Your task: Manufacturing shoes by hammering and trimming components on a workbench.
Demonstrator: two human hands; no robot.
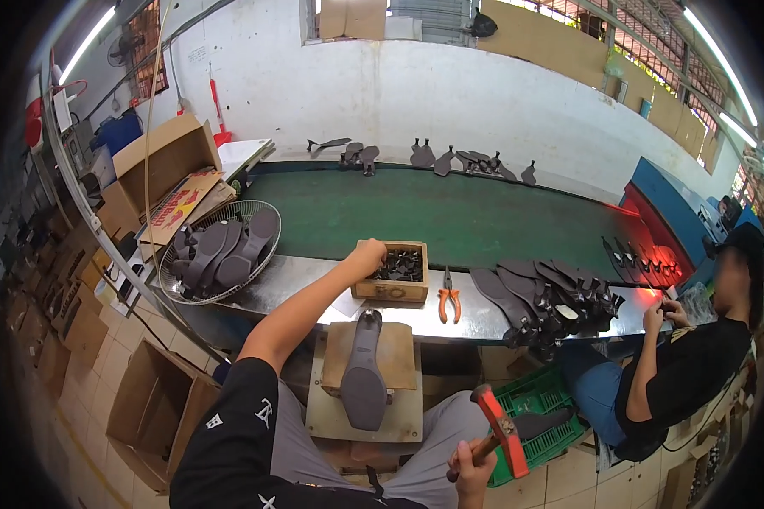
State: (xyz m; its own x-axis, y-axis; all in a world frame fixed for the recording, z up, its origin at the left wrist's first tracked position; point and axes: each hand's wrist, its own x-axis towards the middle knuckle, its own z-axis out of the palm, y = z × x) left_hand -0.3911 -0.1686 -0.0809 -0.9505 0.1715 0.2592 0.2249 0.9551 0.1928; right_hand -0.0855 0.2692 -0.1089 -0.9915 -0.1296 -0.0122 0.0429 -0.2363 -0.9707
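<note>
My left hand (370, 255) dips its curled fingers over the left side of a wooden box (390, 292) of small black parts (404, 267). What the fingertips pinch, if anything, is hidden. In front of me a dark shoe sole (364, 392) lies bottom up on a low stand (403, 407), its heel end pointing away from me. My right hand (472, 465) is closed round the wooden handle of a hammer (502, 433) with a red head, raised above my right thigh. Neither hand touches the sole.
Orange-handled pliers (450, 299) lie right of the box. Soles with heels are piled on the metal ledge (539, 293) and in a wire basket (248, 254). A green conveyor belt (416, 204) runs behind. A green crate (534, 394) and a seated person (687, 356) are at right.
</note>
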